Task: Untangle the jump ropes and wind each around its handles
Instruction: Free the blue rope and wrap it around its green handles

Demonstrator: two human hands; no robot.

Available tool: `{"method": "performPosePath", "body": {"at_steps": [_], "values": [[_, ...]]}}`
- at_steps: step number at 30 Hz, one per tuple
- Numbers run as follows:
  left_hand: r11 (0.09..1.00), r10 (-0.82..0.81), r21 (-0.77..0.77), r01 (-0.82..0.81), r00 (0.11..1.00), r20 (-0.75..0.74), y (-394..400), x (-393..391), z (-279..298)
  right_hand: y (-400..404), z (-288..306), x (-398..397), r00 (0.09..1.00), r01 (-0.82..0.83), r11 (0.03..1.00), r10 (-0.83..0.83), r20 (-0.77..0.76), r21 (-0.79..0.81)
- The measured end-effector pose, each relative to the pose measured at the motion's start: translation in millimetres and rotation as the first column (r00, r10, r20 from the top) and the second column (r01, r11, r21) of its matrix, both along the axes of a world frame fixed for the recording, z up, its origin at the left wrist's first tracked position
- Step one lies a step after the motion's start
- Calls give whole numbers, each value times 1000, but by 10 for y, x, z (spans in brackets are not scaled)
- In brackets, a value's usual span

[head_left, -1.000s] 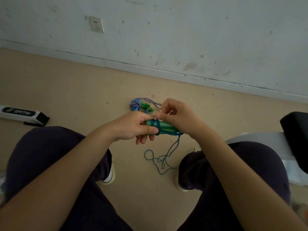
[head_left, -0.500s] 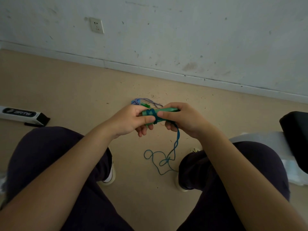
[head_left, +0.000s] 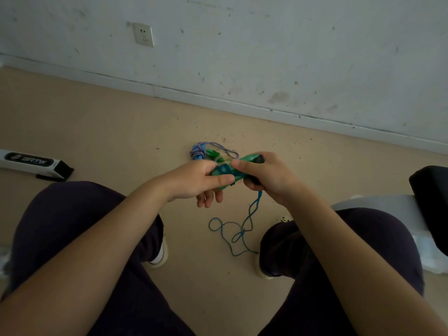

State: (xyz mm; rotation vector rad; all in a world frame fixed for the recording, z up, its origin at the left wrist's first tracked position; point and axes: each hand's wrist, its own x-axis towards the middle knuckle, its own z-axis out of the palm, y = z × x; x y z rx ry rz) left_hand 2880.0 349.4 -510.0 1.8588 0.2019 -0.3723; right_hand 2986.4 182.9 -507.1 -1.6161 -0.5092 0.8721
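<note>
Both hands hold the green jump-rope handles (head_left: 225,172) above the floor between my knees. My left hand (head_left: 201,180) grips their left end, thumb across the teal cord wound round them. My right hand (head_left: 264,174) grips the right end, where a dark cap shows. The loose teal rope (head_left: 238,232) hangs down from my right hand and lies in loops on the floor. A second bundle, a blue-and-white striped rope (head_left: 202,150) with green parts, lies on the floor just behind my hands.
A white and black box (head_left: 34,164) lies on the floor at the left. A black seat edge (head_left: 431,190) and white plastic stand at the right. My knees and shoes flank the rope. The wall with a socket (head_left: 143,34) runs behind.
The handles tilted up at the right end and my right hand shifted round them with the cord. The loose teal loops on the floor shifted only slightly.
</note>
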Motion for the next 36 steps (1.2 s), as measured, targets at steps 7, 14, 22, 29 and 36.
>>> {"method": "performPosePath", "body": {"at_steps": [7, 14, 22, 29, 36], "values": [[999, 36, -12, -36, 999, -33, -66, -5, -15, -21, 22, 14, 996, -60, 997, 63, 56, -40], [998, 8, -67, -6, 1000, 18, -58, 7, -16, -52, 35, 27, 992, -78, 997, 80, 99, -24], [993, 6, -118, 6, 995, 104, -49, -14, -7, -81, 85, 37, 993, -105, 994, 104, 60, 11], [928, 339, -244, -281, 910, 238, 14, 32, -62, -35, 77, 13, 989, -149, 987, 147, 35, 60], [880, 465, -259, -399, 836, 291, -64, 61, -79, 96, 78, -124, 946, -23, 989, 68, 318, -143]]}}
